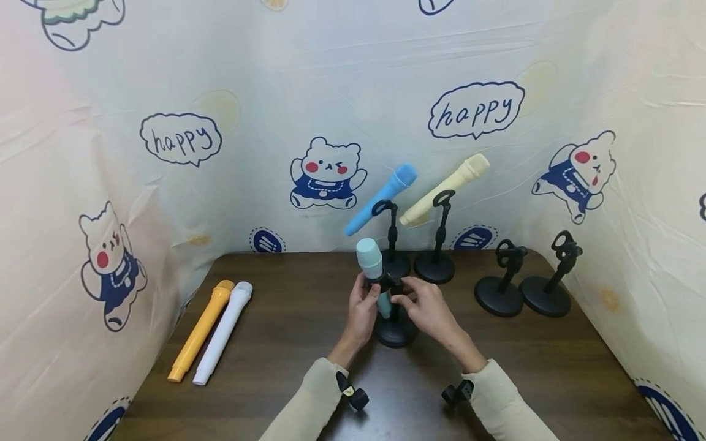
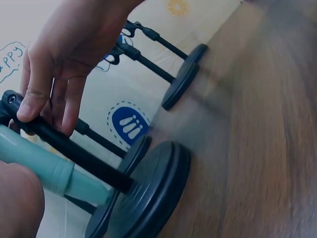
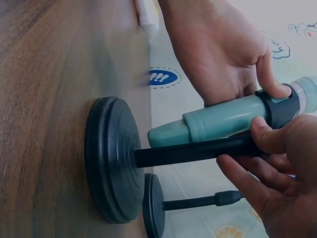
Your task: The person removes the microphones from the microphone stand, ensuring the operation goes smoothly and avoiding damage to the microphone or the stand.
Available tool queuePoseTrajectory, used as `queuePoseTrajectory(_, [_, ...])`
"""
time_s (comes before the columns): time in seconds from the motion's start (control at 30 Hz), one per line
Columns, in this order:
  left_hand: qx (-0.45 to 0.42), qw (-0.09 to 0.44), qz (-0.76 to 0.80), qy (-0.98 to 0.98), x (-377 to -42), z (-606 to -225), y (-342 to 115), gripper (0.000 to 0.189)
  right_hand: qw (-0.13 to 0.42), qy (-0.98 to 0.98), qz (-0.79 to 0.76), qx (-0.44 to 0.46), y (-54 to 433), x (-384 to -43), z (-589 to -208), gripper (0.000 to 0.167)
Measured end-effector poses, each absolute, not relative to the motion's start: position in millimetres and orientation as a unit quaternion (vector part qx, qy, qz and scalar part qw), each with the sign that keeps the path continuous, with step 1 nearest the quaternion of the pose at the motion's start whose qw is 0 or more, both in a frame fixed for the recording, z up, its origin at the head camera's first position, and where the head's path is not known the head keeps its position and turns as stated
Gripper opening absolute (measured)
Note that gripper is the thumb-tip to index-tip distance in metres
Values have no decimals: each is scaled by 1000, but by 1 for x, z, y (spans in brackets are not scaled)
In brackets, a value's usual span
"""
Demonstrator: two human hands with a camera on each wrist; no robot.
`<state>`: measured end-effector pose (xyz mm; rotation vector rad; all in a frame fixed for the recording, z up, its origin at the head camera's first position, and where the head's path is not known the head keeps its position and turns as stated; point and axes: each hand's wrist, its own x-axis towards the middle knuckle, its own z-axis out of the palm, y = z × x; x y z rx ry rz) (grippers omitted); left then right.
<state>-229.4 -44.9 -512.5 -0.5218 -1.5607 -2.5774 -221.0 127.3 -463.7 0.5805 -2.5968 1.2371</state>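
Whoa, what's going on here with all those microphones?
Someone is using both hands on a teal microphone and its black stand. The left hand grips the microphone at the clip around it, and the right hand pinches the stand. Behind, a blue microphone and a cream microphone sit in two stands. An orange microphone and a white microphone lie on the table, and two stands on the right hold no microphone.

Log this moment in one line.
left hand: holds teal microphone at clip | right hand: grips front black stand near top | orange microphone, white microphone: lying on table
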Motion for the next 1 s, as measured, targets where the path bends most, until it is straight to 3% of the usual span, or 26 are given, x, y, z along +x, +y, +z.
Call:
queuePoseTrajectory(0.43, [-211, 43, -731, -647, -236, -483, -75, 52, 101, -879, 419, 204, 130, -225, -463, 34])
queuePoseTrajectory(0.7, [-207, 73, -668, -711, -242, -453, -90, 51, 72, -873, 435, 208, 131, -228, -462, 31])
queuePoseTrajectory(1.0, [-200, 96, -615, -757, -242, -444, -89, 56, 73, -858, 461, 215, 130, -226, -459, 36])
